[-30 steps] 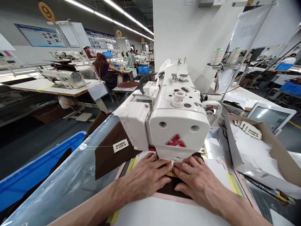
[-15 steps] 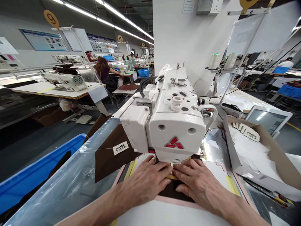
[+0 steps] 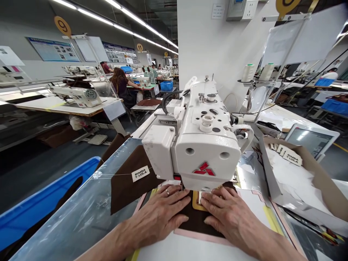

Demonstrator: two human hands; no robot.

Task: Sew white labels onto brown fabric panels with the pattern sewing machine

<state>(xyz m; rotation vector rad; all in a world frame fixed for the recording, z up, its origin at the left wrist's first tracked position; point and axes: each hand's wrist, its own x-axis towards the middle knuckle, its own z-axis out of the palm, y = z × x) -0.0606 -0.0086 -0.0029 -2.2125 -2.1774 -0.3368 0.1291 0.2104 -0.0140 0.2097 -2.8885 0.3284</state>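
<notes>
Under the head of a white sewing machine [image 3: 208,154] lies a brown fabric piece [image 3: 191,222] on a white, pink-edged template. My left hand [image 3: 159,214], a ring on one finger, rests flat on the left part of the fabric, fingers stretched forward. My right hand [image 3: 231,212] lies flat on the right part. Its fingertips touch a yellow frame [image 3: 195,203] with something white inside, partly hidden by those fingers. To the left, another brown piece [image 3: 122,190] carries a white label [image 3: 140,174] reading "BIMBA Y LOLA", with a thread running from it.
A cardboard box [image 3: 320,185] with labels and white paper stands at the right, beside a tilted screen [image 3: 310,139]. Scissors-like tools lie near the right edge. A blue bin [image 3: 49,203] stands low at the left. Thread cones [image 3: 248,73] stand behind; people sit at machines farther back.
My left hand has shifted left, away from my right hand, uncovering more of the yellow frame and its white insert. My right hand stays in nearly the same place.
</notes>
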